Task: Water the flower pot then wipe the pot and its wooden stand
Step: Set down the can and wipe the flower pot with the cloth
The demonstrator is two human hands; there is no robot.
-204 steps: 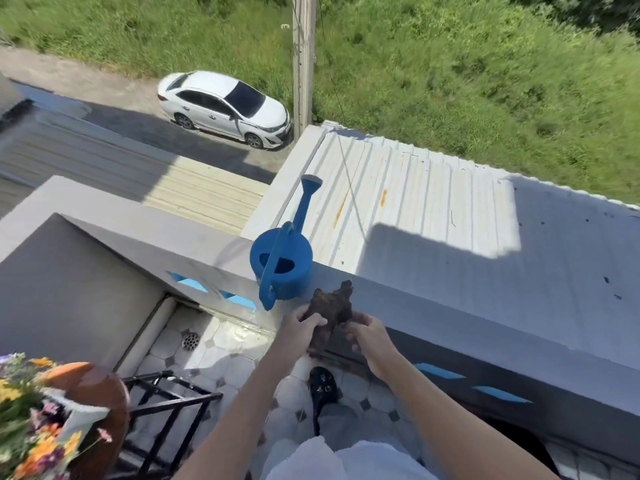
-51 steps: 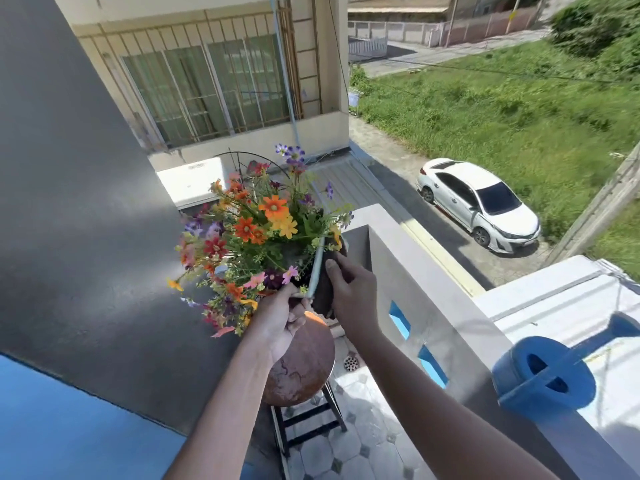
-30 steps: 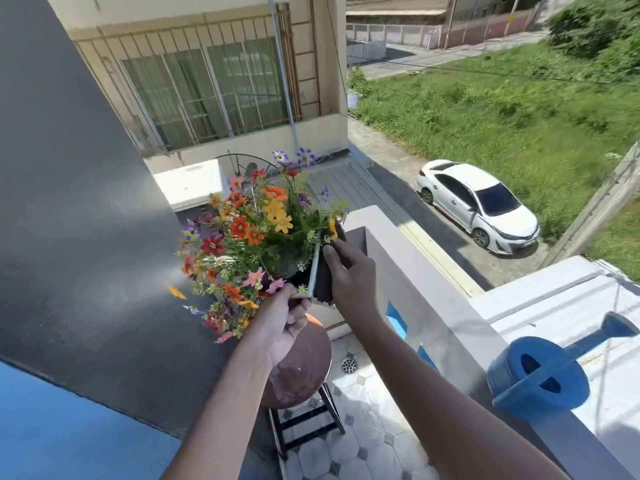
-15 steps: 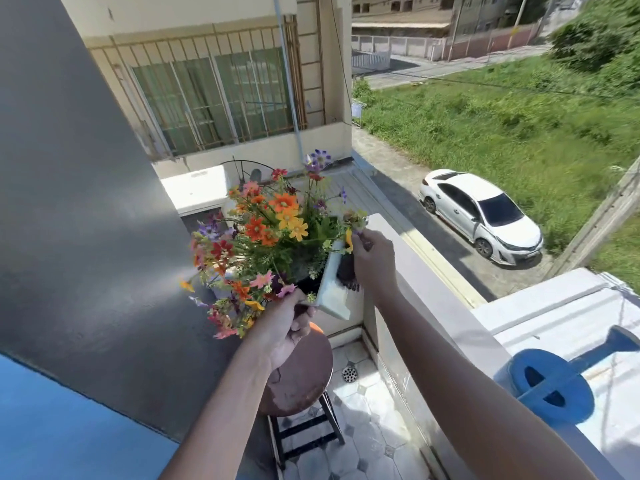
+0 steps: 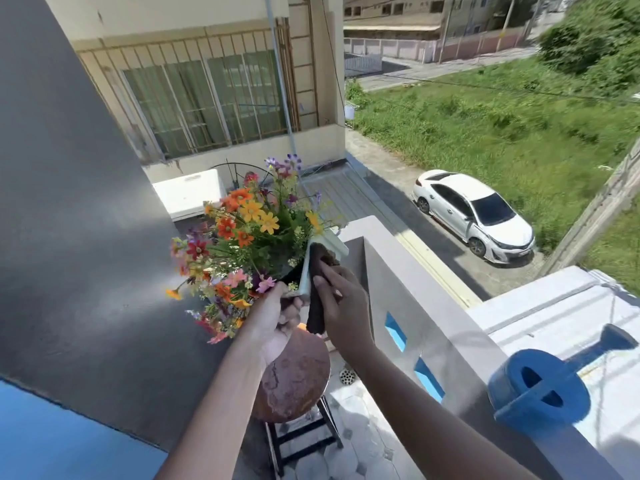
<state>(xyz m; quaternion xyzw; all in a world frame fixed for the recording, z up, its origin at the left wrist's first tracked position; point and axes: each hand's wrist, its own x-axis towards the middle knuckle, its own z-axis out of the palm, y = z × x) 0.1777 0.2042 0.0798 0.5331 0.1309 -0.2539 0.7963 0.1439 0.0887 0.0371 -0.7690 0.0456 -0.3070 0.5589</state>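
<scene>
Both hands are up at chest height over the balcony, busy with the pot. Her or his left hand [image 5: 277, 320] is curled shut around the near lower corner of the pale square flower pot [image 5: 327, 249], holding it tilted and lifted clear of its perch, the bright orange, yellow and purple flowers [image 5: 242, 230] spilling away to the left of that hand. Pressed against the pot's outer side, the right hand [image 5: 341, 299] has its fingers flat on a dark brown rag [image 5: 316, 303] that hangs down between the two hands. Half a second ago that hand was up near the rim; now it has slid lower along the wall, so the wiping stroke looks well under way. Directly below the hands stands the round reddish-brown wooden stand [image 5: 294, 379] on black legs, bare and, I'd judge, not wiped yet. Off past the right forearm, the blue plastic watering can [image 5: 540, 389] sits on the grey parapet ledge [image 5: 415, 296], well apart from the pot, which suggests the watering is finished. Remaining work, to my eye: the pot's other faces, then the stand.
</scene>
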